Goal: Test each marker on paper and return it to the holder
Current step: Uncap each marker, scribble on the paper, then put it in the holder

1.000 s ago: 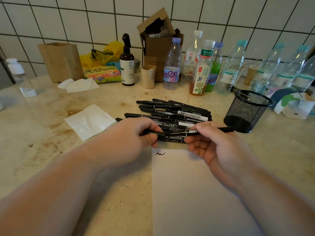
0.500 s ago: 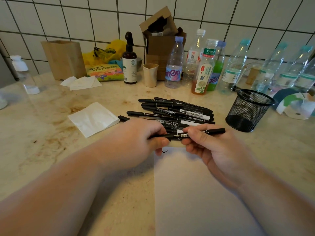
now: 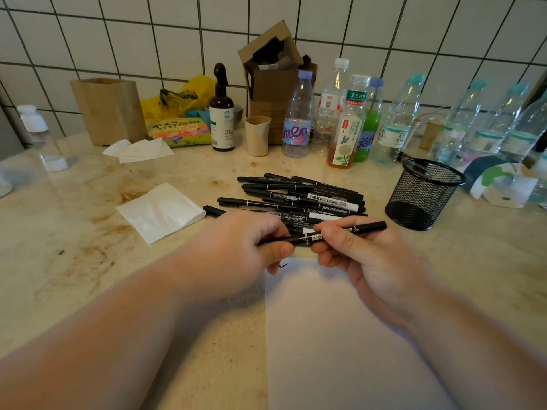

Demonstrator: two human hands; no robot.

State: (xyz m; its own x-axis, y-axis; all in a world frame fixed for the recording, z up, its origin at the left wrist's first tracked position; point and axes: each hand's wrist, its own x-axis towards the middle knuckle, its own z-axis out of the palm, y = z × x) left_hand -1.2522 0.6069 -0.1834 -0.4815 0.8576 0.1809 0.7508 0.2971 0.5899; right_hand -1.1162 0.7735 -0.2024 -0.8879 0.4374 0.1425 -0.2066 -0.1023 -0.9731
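Head cam: your left hand & right hand both pinch one marker; marker pile just beyond fingertips, mesh holder right of them, paper below.

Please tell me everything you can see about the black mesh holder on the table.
The holder is a round cup of black wire mesh, it seems metal, with a solid black rim on top and a dark base. It stands upright on the beige table, to the right of the marker pile and in front of the bottles. No marker shows through the mesh or above the rim. No hand touches it.
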